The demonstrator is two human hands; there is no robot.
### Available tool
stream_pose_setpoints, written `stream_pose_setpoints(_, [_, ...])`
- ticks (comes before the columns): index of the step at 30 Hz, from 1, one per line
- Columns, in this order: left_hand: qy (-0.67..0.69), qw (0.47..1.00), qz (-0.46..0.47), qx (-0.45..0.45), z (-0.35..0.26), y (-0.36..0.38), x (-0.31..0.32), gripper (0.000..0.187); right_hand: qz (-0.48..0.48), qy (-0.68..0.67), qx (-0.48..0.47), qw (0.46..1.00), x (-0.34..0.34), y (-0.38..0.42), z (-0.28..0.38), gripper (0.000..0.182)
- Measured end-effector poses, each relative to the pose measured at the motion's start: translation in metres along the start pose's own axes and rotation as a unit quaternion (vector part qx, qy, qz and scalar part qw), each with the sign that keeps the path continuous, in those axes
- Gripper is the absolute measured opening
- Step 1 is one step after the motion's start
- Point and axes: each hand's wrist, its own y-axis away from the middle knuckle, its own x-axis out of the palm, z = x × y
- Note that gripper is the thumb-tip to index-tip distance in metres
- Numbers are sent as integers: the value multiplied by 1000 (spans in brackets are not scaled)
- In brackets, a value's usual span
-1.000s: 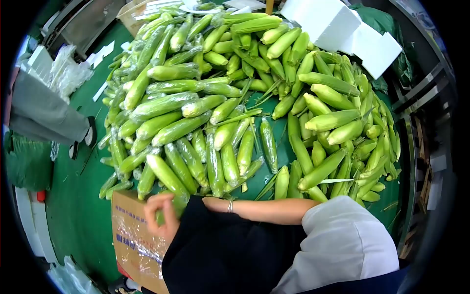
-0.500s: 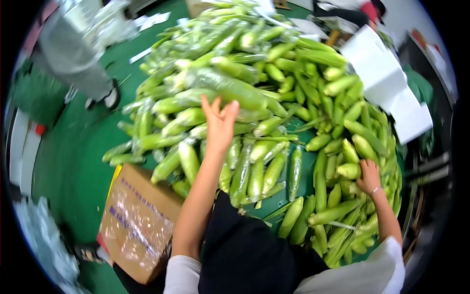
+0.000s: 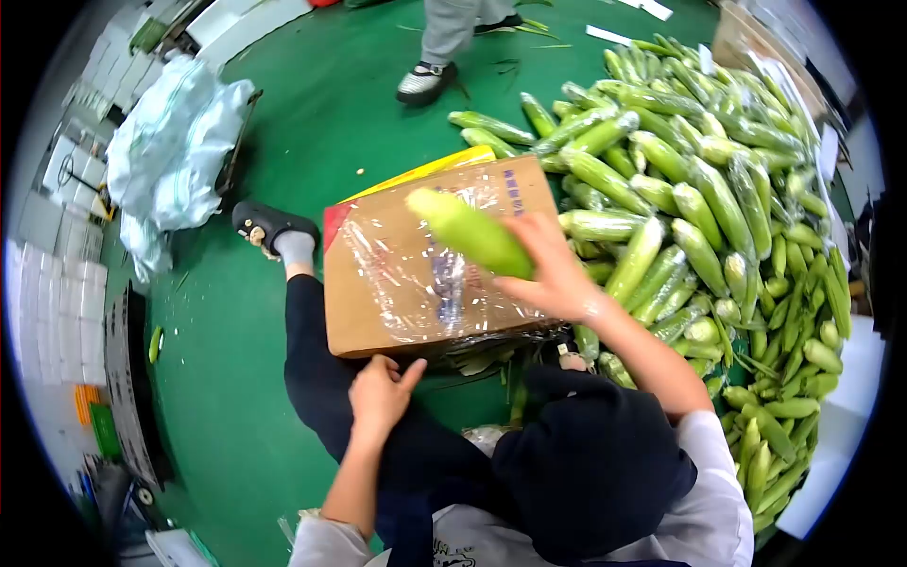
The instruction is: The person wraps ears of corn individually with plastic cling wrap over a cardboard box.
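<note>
My right hand [image 3: 546,269] is closed around the lower part of a green ear of corn [image 3: 463,227], holding it above a cardboard box [image 3: 368,317]. Husk leaves cover the ear, and no film shows on it. Clear plastic film [image 3: 383,283] lies shiny and wrinkled across the top of the box. Close to the box's front edge, my left hand [image 3: 380,395] has its fingers curled and its thumb stretched out. What its fingertips hold, if anything, is too small to make out.
A large heap of corn [image 3: 699,203], many ears wrapped in film, covers the floor on the right. Another person's shoe [image 3: 425,83] is at the top. Pale blue sacks [image 3: 179,151] stand at upper left, near my own shoe [image 3: 274,227].
The view has swung left towards the box. My right hand has brought an ear of corn from the heap to above the box; my left hand has moved from the heap to the box's front edge.
</note>
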Motion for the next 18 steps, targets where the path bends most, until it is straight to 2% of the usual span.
stream_pose_setpoints(2, [61, 997, 21, -52, 17, -7, 39, 61, 36, -10, -41, 998, 43, -33, 9, 66])
stream_pose_setpoints(3, [293, 954, 4, -71, 30, -20, 75, 58, 84, -69, -38, 993, 59, -38, 16, 66])
stream_pose_setpoints(4, [513, 853, -21, -92, 45, -24, 105, 56, 140, -127, -35, 981, 80, -41, 22, 66])
stream_pose_setpoints(5, [535, 840, -23, -88, 44, -27, 120, 37, 149, -127, -33, 980, 88, -36, 20, 66])
stream_pose_setpoints(6, [504, 861, 10, -64, 49, -29, 126, 31, 162, -104, -33, 981, 91, -28, 15, 66])
stream_pose_setpoints(8, [471, 880, 43, -37, 54, -29, 125, 29, 189, -60, -19, 980, 83, -12, 9, 67])
stream_pose_setpoints(10, [546, 828, 109, -69, 48, -15, 102, 33, 195, -41, -29, 980, 73, 5, 4, 68])
stream_pose_setpoints(11, [512, 852, 59, -90, 47, 0, 82, 40, 203, -21, -40, 978, 67, 11, 3, 70])
stream_pose_setpoints(13, [613, 769, 92, -158, 67, 34, 45, 48, 214, 22, -74, 974, 55, 18, 8, 72])
stream_pose_setpoints(15, [677, 719, 77, -137, 63, 46, 13, 54, 273, 133, -116, 946, 53, 23, 15, 74])
stream_pose_setpoints(16, [739, 659, 108, -90, 48, 41, -14, 57, 298, 166, -121, 932, 51, 21, 22, 75])
stream_pose_setpoints(17, [763, 624, 167, -5, 36, 27, -30, 56, 298, 166, -121, 932, 53, 18, 25, 75])
stream_pose_setpoints(18, [763, 629, 147, -21, 9, 12, -36, 54, 307, 203, -148, 918, 55, 15, 26, 75])
